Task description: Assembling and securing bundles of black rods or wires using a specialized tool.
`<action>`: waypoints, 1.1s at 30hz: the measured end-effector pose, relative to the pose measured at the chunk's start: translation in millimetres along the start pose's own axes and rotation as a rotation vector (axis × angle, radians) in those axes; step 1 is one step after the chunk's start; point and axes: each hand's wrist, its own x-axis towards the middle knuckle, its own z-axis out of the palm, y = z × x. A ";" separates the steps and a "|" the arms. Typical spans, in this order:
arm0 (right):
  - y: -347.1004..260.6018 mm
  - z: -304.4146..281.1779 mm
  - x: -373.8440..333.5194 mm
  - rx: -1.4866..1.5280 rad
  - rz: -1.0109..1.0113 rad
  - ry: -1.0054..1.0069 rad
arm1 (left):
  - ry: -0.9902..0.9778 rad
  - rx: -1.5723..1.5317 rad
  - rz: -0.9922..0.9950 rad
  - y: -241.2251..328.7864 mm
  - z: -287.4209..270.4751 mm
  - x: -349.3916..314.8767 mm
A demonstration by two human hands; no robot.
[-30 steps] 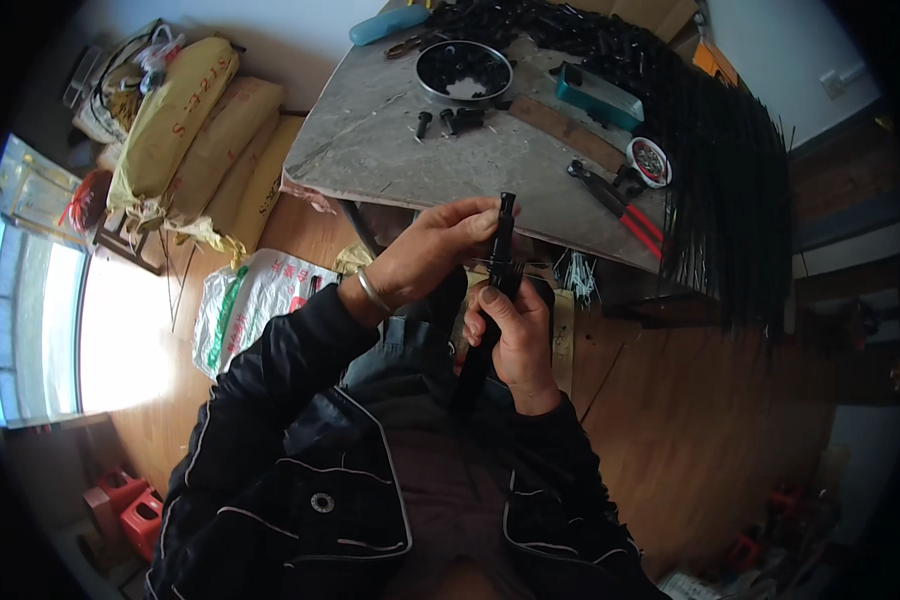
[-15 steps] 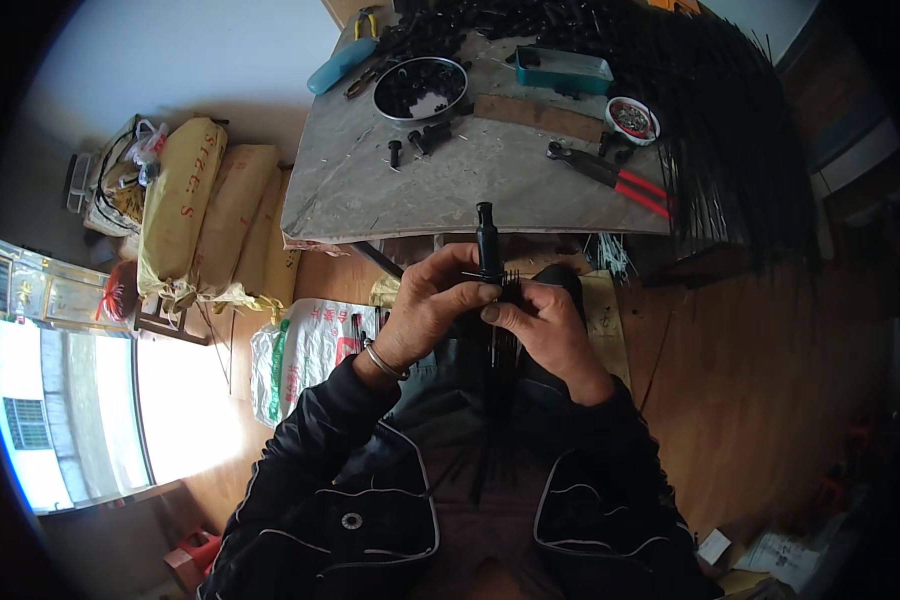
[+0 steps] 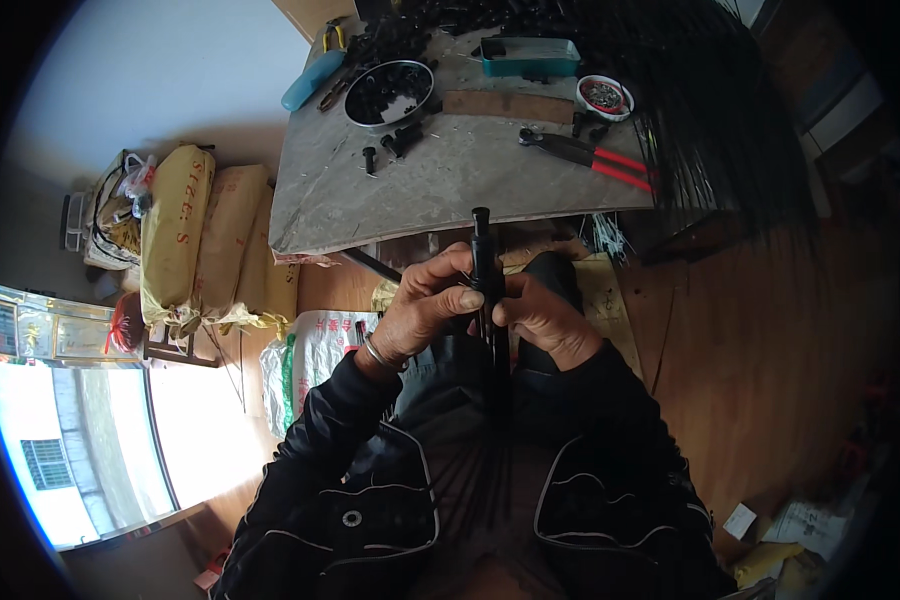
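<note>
A black stepped cylinder (image 3: 483, 240) stands upright between my hands, just in front of the table edge. My left hand (image 3: 428, 305), a metal bangle at its wrist, pinches the cylinder's lower part between thumb and fingers. From the right, my right hand (image 3: 548, 318) closes on the same spot, at the top of a bundle of thin black rods (image 3: 498, 375). These rods hang below the cylinder and fan out over my lap. Fingers hide where rods and cylinder meet, so I cannot tell how they are joined.
On the grey table (image 3: 320, 190) lie red-handled pliers (image 3: 590, 160), a round bowl (image 3: 390, 95) of black parts, a teal tray (image 3: 530, 58), a small dish (image 3: 605, 97) and a wooden strip (image 3: 510, 105). Long black rods (image 3: 710, 130) overhang its right side. Yellow sacks (image 3: 175, 235) stand left.
Rod ends that stuck up beside the cylinder no longer show; the rods now sit bunched beneath it. My right hand has moved up closer against the cylinder. The view has shifted slightly.
</note>
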 end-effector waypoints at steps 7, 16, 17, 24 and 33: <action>7.3 36.2 -3.0 0.088 -0.234 0.086 | -0.171 0.032 -0.059 21.4 -14.2 16.0; -0.3 25.8 -7.2 0.070 -0.339 0.331 | -0.147 0.204 0.127 34.5 10.0 -13.6; 0.3 24.9 -7.7 0.049 -0.352 0.360 | -0.333 -0.076 0.024 38.6 23.0 -23.6; -8.6 42.6 0.4 -0.012 -0.499 0.508 | 0.346 0.214 0.082 26.7 86.0 -17.5; 7.7 45.8 17.7 -0.329 -0.809 0.700 | 0.526 0.333 0.136 8.5 53.7 28.8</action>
